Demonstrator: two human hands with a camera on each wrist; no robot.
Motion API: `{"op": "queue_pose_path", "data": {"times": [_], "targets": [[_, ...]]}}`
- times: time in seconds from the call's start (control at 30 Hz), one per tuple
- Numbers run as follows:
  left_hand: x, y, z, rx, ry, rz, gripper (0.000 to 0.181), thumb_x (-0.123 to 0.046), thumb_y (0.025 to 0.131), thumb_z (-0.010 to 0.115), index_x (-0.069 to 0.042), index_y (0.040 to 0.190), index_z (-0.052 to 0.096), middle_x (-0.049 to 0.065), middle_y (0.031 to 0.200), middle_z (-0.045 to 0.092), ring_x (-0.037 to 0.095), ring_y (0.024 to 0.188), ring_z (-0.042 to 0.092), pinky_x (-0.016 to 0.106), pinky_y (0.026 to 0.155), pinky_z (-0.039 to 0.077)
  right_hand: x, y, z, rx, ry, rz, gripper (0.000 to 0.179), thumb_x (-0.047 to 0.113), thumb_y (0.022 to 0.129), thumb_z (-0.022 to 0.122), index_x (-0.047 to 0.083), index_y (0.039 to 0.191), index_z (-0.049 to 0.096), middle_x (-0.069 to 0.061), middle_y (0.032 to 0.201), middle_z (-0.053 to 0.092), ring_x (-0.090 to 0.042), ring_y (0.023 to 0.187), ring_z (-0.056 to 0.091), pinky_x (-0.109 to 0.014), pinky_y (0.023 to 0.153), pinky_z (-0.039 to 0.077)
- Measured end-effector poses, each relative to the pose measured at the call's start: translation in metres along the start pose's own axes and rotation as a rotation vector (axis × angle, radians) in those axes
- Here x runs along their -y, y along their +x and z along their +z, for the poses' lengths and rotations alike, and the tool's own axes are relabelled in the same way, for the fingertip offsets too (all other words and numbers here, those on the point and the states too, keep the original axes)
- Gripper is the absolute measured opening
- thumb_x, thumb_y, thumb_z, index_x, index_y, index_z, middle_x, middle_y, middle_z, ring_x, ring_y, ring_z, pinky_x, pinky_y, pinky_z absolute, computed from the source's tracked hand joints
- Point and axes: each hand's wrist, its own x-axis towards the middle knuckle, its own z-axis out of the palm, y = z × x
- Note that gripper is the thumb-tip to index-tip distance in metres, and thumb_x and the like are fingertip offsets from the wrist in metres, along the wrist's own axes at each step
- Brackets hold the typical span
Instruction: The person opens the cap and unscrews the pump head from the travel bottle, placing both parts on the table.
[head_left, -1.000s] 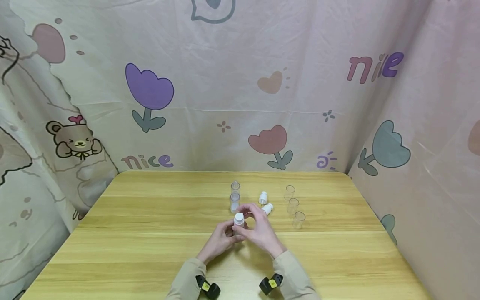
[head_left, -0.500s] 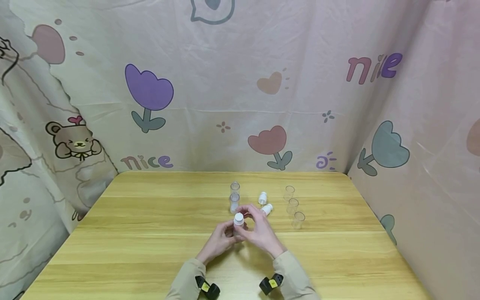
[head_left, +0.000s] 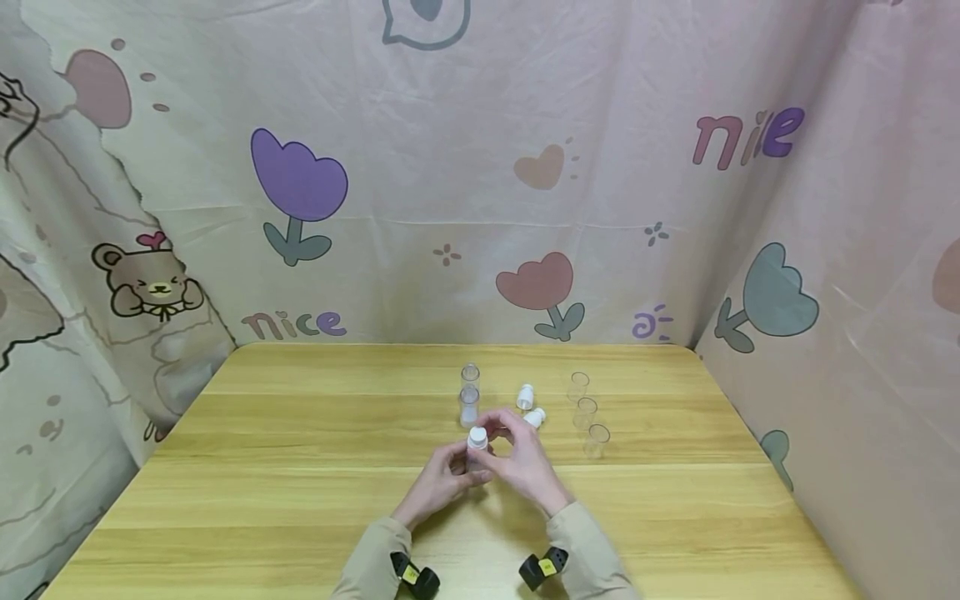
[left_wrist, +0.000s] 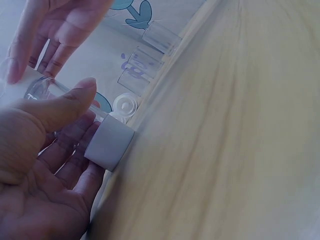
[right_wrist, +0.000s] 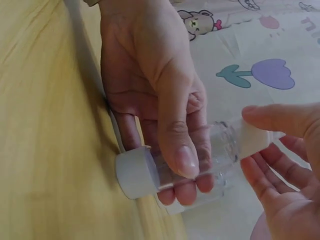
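Low over the table's middle, my left hand (head_left: 438,483) holds a small clear bottle (right_wrist: 220,142) by its body, thumb on one side and fingers on the other. A wide white cap (left_wrist: 110,142) covers its lower end, close to the tabletop. My right hand (head_left: 521,462) pinches the white top piece (right_wrist: 252,137) at the bottle's upper end between thumb and fingers. The bottle stands roughly upright in the head view. Just beyond the hands lie two white tops, one (head_left: 527,397) farther back and the other (head_left: 535,418) on its side beside my right fingers.
Two clear bottles, one (head_left: 469,407) in front of the other (head_left: 470,375), stand behind the hands. To the right, three clear cups (head_left: 597,442) form a row. A patterned cloth (head_left: 420,167) hangs around the wooden table (head_left: 300,467).
My right thumb has shifted slightly against the white top piece. The left hand, the bottle and the things on the table stay in place.
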Motion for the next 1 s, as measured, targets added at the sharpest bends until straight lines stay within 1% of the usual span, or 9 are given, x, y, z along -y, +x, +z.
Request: {"op": "queue_pose_path", "data": {"times": [0.1, 0.17, 0.27, 0.37, 0.5, 0.6, 0.73, 0.87, 1.0], "targets": [[0.000, 0.000, 0.000, -0.003, 0.007, 0.003, 0.052, -0.009, 0.089, 0.075, 0.006, 0.135, 0.057, 0.025, 0.128, 0.066, 0.025, 0.115, 0.067, 0.013, 0.095, 0.053, 0.000, 0.000, -0.003, 0.044, 0.023, -0.023, 0.038, 0.002, 0.081, 0.079, 0.003, 0.117, 0.064, -0.013, 0.116, 0.066, -0.024, 0.106, 0.065, -0.032, 0.102, 0.057], [0.000, 0.000, 0.000, -0.004, 0.008, 0.004, 0.051, -0.010, 0.089, 0.075, 0.005, 0.134, 0.057, 0.025, 0.129, 0.066, 0.028, 0.117, 0.067, 0.012, 0.095, 0.052, 0.000, 0.000, -0.005, 0.068, 0.037, -0.029, 0.042, 0.000, 0.081, 0.078, 0.002, 0.120, 0.062, -0.015, 0.119, 0.065, -0.025, 0.109, 0.063, -0.032, 0.105, 0.055], [0.001, 0.000, 0.000, -0.002, 0.001, 0.003, 0.050, -0.009, 0.089, 0.074, 0.005, 0.134, 0.057, 0.025, 0.129, 0.065, 0.034, 0.119, 0.065, 0.012, 0.096, 0.052, 0.000, 0.000, -0.005, 0.071, 0.044, -0.029, 0.047, 0.002, 0.079, 0.080, 0.003, 0.122, 0.061, -0.014, 0.121, 0.064, -0.023, 0.112, 0.061, -0.031, 0.105, 0.054], [0.000, 0.000, 0.000, 0.000, -0.009, 0.002, 0.051, -0.009, 0.089, 0.074, 0.005, 0.135, 0.056, 0.026, 0.130, 0.065, 0.036, 0.120, 0.065, 0.013, 0.096, 0.053, 0.001, 0.000, -0.002, 0.024, 0.000, -0.031, 0.048, 0.006, 0.077, 0.084, 0.006, 0.120, 0.061, -0.010, 0.115, 0.066, -0.019, 0.107, 0.063, -0.033, 0.100, 0.057], [0.000, 0.000, 0.000, 0.001, 0.001, 0.013, 0.053, -0.008, 0.089, 0.073, 0.006, 0.136, 0.055, 0.027, 0.130, 0.064, 0.032, 0.118, 0.066, 0.015, 0.096, 0.054, 0.000, 0.000, 0.004, -0.063, -0.098, -0.043, 0.043, 0.009, 0.076, 0.086, 0.010, 0.112, 0.063, -0.004, 0.105, 0.067, -0.016, 0.095, 0.063, -0.035, 0.089, 0.059], [0.000, 0.000, -0.001, 0.005, 0.000, 0.024, 0.052, -0.007, 0.089, 0.073, 0.007, 0.136, 0.055, 0.028, 0.130, 0.064, 0.032, 0.118, 0.067, 0.016, 0.097, 0.054, 0.001, 0.000, 0.007, -0.084, -0.116, -0.045, 0.038, 0.008, 0.076, 0.086, 0.010, 0.108, 0.065, -0.003, 0.103, 0.067, -0.016, 0.092, 0.063, -0.036, 0.085, 0.060], [-0.001, -0.001, -0.001, 0.011, -0.002, 0.035, 0.051, -0.007, 0.090, 0.072, 0.008, 0.136, 0.054, 0.029, 0.130, 0.064, 0.035, 0.118, 0.066, 0.017, 0.099, 0.054, 0.003, -0.001, 0.004, -0.038, -0.061, -0.043, 0.037, 0.001, 0.078, 0.082, 0.007, 0.111, 0.066, -0.007, 0.109, 0.068, -0.022, 0.099, 0.066, -0.035, 0.093, 0.060], [-0.001, -0.001, -0.001, 0.007, 0.009, 0.038, 0.050, -0.008, 0.090, 0.072, 0.008, 0.135, 0.055, 0.028, 0.129, 0.065, 0.035, 0.119, 0.066, 0.022, 0.101, 0.055, 0.002, -0.001, 0.000, 0.026, 0.005, -0.044, 0.044, 0.000, 0.080, 0.079, 0.004, 0.120, 0.063, -0.014, 0.120, 0.065, -0.027, 0.110, 0.064, -0.034, 0.106, 0.055], [0.000, -0.001, -0.001, 0.003, 0.012, 0.031, 0.051, -0.009, 0.090, 0.072, 0.007, 0.136, 0.055, 0.027, 0.130, 0.064, 0.033, 0.119, 0.066, 0.023, 0.102, 0.055, 0.001, -0.001, -0.002, 0.029, 0.007, -0.056, 0.049, 0.007, 0.080, 0.082, 0.004, 0.124, 0.061, -0.016, 0.119, 0.064, -0.025, 0.108, 0.063, -0.035, 0.103, 0.055]]}}
